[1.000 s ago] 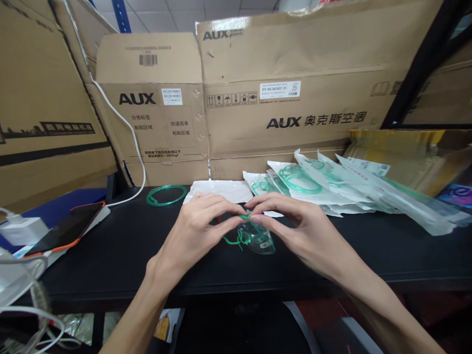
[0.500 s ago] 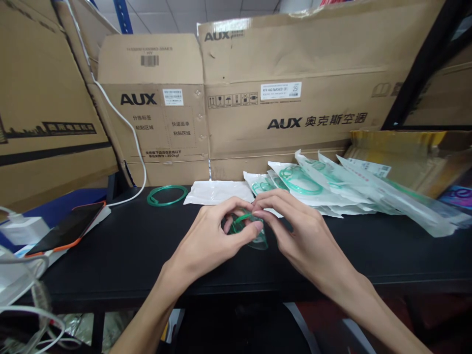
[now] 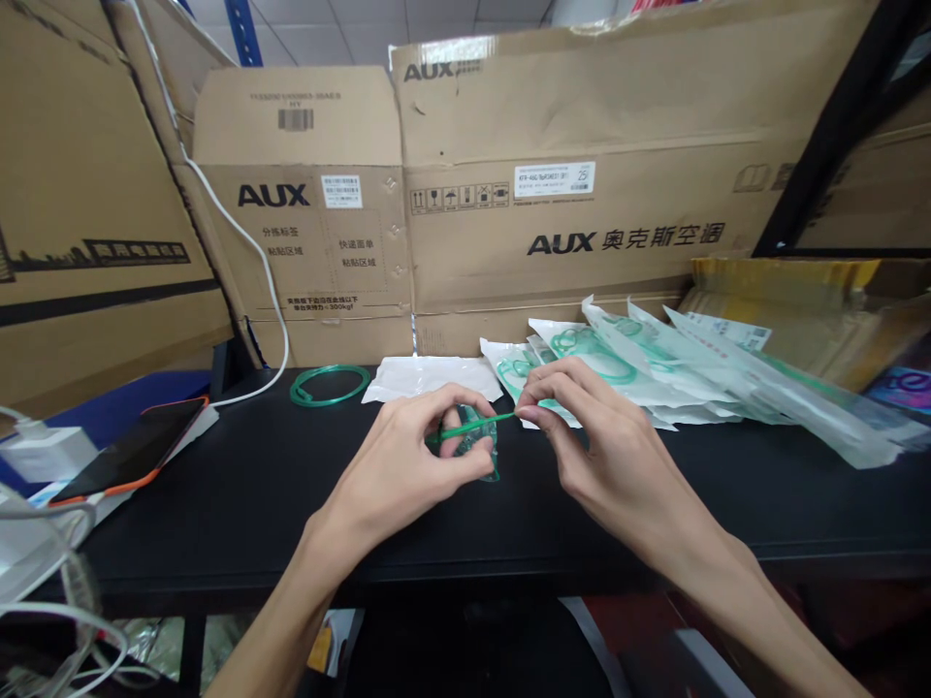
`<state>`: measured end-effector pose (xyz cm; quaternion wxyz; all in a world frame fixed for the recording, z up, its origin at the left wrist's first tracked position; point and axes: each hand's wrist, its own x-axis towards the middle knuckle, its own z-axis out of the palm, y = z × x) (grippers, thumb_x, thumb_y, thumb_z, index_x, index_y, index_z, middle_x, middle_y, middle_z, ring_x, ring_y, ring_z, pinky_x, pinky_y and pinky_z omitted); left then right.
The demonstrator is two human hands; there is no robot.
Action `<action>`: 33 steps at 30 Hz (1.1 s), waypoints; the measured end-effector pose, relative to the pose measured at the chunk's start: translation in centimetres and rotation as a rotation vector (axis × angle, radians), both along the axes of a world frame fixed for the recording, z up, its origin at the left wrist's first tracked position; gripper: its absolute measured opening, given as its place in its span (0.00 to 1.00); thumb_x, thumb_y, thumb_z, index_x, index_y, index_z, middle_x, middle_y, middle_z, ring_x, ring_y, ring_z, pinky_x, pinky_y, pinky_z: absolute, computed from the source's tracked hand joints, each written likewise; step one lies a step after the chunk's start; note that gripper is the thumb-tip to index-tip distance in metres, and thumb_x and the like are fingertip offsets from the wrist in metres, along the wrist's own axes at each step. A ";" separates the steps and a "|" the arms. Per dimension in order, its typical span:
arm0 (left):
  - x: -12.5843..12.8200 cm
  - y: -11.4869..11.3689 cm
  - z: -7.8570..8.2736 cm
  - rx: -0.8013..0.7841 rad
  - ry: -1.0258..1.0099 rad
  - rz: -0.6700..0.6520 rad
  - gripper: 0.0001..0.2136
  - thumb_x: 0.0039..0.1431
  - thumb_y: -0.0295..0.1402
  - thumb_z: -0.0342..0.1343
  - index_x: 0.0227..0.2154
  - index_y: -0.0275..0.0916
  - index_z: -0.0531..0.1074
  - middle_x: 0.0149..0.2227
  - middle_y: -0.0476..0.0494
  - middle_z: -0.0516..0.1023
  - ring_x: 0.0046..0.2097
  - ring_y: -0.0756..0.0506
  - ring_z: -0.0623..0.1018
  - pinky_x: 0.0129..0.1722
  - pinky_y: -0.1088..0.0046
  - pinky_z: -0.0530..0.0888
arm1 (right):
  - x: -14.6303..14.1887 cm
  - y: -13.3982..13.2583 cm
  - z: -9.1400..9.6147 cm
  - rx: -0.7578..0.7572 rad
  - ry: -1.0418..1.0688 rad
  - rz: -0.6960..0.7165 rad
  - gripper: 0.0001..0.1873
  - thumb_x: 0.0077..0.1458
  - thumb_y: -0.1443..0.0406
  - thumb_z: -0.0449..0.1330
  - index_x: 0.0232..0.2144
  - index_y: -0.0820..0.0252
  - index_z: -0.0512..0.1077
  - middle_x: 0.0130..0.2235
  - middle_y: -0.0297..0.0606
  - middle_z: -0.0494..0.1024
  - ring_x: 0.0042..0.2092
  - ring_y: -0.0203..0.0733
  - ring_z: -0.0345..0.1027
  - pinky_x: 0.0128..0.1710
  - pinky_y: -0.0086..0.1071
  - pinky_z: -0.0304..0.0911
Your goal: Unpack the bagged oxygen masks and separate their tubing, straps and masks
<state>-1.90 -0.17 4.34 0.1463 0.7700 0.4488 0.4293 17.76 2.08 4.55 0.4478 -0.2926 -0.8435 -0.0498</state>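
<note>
My left hand (image 3: 411, 451) is curled around a clear green oxygen mask (image 3: 486, 444), holding it above the black tabletop; the fingers hide part of it. From the mask a green elastic strap (image 3: 480, 425) runs taut to the right. Its far end is pinched between the thumb and fingertips of my right hand (image 3: 593, 431). Behind my hands lies a flat white pouch (image 3: 433, 376). A coil of green tubing (image 3: 327, 397) rests on the tabletop to its left.
Several sealed pouches with green tubing (image 3: 589, 359) are piled at the back right. Cardboard boxes (image 3: 553, 213) wall off the back. On the left lie a phone with an orange edge (image 3: 138, 451), a white charger (image 3: 50, 454) and a white cable (image 3: 272, 281). The black tabletop (image 3: 727, 504) has a front edge near me.
My hands have moved apart, the right one going right with the strap end. The strap is now stretched straight between them, and the mask has shifted slightly left.
</note>
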 end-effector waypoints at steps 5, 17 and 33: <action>-0.1 -0.1 0.1 -0.049 0.002 0.042 0.07 0.55 0.32 0.61 0.37 0.46 0.77 0.22 0.57 0.52 0.25 0.52 0.54 0.23 0.79 0.57 | 0.1 0.0 -0.1 -0.011 -0.019 -0.009 0.08 0.66 0.74 0.53 0.36 0.56 0.64 0.39 0.37 0.69 0.40 0.40 0.65 0.41 0.35 0.60; -1.9 0.4 0.3 -0.021 0.065 0.092 0.08 0.54 0.31 0.60 0.38 0.47 0.76 0.24 0.58 0.63 0.27 0.51 0.67 0.33 0.74 0.64 | 2.0 0.7 1.0 0.050 0.016 -0.160 0.08 0.65 0.72 0.52 0.33 0.55 0.63 0.37 0.37 0.71 0.36 0.42 0.67 0.36 0.37 0.60; -0.1 1.2 -1.0 0.076 0.156 0.028 0.12 0.64 0.38 0.58 0.26 0.40 0.73 0.25 0.54 0.72 0.30 0.50 0.68 0.33 0.73 0.62 | -1.2 -1.5 0.1 -0.152 0.142 0.111 0.06 0.66 0.70 0.56 0.37 0.55 0.69 0.39 0.36 0.73 0.41 0.40 0.70 0.43 0.35 0.67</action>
